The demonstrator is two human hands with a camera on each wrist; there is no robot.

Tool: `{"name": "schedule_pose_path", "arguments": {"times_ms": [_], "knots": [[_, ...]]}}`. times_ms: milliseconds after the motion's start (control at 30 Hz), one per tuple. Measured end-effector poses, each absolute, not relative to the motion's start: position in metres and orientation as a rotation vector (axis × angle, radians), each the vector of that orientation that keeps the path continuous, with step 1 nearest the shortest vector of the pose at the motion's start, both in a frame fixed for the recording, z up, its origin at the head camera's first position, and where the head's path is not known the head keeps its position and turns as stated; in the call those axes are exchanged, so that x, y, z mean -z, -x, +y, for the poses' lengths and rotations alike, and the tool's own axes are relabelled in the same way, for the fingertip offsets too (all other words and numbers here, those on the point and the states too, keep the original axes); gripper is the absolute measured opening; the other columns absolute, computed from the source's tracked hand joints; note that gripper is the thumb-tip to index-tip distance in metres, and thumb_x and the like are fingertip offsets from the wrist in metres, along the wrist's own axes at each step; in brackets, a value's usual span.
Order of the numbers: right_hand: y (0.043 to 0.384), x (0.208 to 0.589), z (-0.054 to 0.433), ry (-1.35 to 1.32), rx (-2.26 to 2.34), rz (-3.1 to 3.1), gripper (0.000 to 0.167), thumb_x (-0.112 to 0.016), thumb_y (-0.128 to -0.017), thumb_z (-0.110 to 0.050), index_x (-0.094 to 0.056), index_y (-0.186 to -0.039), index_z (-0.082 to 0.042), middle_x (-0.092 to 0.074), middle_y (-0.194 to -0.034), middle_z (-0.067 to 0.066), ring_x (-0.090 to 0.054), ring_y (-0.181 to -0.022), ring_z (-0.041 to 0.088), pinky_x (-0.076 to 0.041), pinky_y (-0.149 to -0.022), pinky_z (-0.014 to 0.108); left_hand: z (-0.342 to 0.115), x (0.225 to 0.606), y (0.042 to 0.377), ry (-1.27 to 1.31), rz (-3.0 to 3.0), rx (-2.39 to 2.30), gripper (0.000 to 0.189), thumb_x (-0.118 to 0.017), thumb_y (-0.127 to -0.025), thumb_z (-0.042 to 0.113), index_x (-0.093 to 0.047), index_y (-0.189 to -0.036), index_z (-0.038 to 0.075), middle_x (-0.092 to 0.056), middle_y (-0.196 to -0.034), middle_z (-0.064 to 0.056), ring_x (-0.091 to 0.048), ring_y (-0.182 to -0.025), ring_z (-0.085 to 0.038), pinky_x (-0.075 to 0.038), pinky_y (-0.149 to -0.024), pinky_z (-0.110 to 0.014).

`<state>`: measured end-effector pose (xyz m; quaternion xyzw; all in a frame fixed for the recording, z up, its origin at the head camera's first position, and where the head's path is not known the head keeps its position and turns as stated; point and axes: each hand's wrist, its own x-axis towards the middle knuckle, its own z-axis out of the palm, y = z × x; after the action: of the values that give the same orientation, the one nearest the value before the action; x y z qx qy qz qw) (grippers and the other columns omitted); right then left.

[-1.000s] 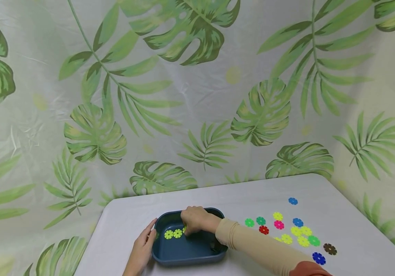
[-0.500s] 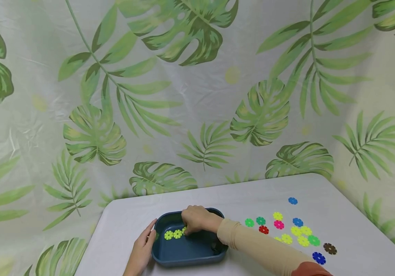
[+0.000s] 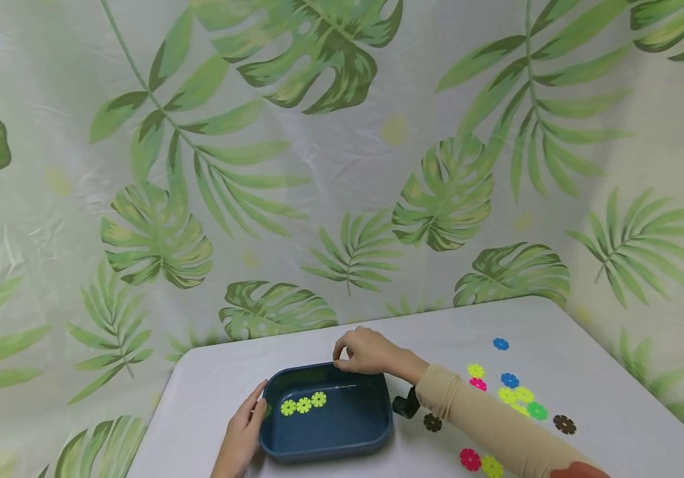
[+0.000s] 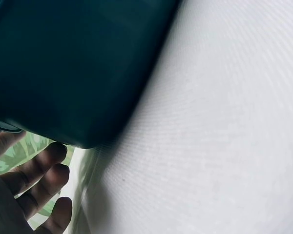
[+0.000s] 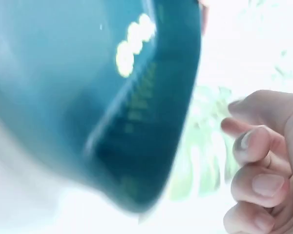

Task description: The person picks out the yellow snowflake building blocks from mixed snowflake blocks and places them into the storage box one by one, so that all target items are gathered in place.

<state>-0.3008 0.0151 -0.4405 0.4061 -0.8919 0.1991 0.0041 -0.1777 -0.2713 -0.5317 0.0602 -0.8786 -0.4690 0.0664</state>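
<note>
A dark blue tray lies on the white table. On its floor are three yellow notched discs in a row, shaped like flowers; they also show in the right wrist view. My left hand rests against the tray's left end, touching the rim, and its fingers look relaxed in the left wrist view. Above the far right part of the rim hovers my right hand. Nothing shows between its loosely bent fingers, which are apart from the tray in the right wrist view.
More flower discs are scattered right of the tray: a blue disc, a green disc, brown disc and a pink disc among several others. My right forearm covers part of that area. A leaf-patterned curtain hangs behind.
My right hand has lifted out of the tray, up and to the right, away from the yellow discs. All three discs now show fully. The left hand stays at the tray's end.
</note>
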Motion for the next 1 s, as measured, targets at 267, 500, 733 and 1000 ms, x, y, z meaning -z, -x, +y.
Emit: {"name": "schedule_pose_path", "arguments": {"times_ms": [267, 500, 733, 1000], "knots": [[0.308, 0.436, 0.083, -1.163, -0.9, -2.754, 0.012, -0.069, -0.098, -0.021, -0.077, -0.104, -0.015, -0.054, -0.052, -0.011, -0.05, -0.044, 0.008, -0.04, -0.047, 0.026, -0.273, 0.533, 0.178, -0.218, -2.651, 1.416, 0.051, -0.043, -0.109, 0.044, -0.046, -0.154, 0.018, -0.057, -0.143, -0.014, -0.058, -0.095, -0.019, -0.049, -0.081, -0.04], [0.316, 0.449, 0.132, -1.028, -0.922, -2.747, 0.009, -0.072, -0.095, -0.017, -0.077, -0.101, -0.012, -0.054, -0.057, -0.012, -0.049, -0.048, 0.008, -0.041, -0.05, 0.026, -0.273, 0.534, 0.178, -0.2, -2.639, 1.428, 0.051, -0.044, -0.109, 0.043, -0.045, -0.154, 0.019, -0.05, -0.151, -0.015, -0.058, -0.119, -0.028, -0.048, -0.097, -0.052], [0.319, 0.47, 0.178, -0.861, -0.906, -2.785, 0.007, -0.075, -0.092, -0.017, -0.077, -0.096, -0.012, -0.058, -0.066, -0.01, -0.048, -0.055, 0.009, -0.042, -0.052, 0.027, -0.272, 0.535, 0.178, -0.193, -2.631, 1.442, 0.051, -0.044, -0.109, 0.044, -0.046, -0.154, 0.019, -0.049, -0.151, -0.016, -0.057, -0.121, -0.03, -0.047, -0.098, -0.054], [0.313, 0.486, 0.223, -0.712, -0.894, -2.804, 0.009, -0.075, -0.091, -0.015, -0.076, -0.097, -0.008, -0.058, -0.074, -0.007, -0.047, -0.059, 0.01, -0.042, -0.054, 0.027, -0.271, 0.534, 0.178, -0.188, -2.647, 1.43, 0.053, -0.043, -0.109, 0.045, -0.044, -0.155, 0.019, -0.049, -0.151, -0.015, -0.058, -0.118, -0.027, -0.047, -0.097, -0.052]]}}
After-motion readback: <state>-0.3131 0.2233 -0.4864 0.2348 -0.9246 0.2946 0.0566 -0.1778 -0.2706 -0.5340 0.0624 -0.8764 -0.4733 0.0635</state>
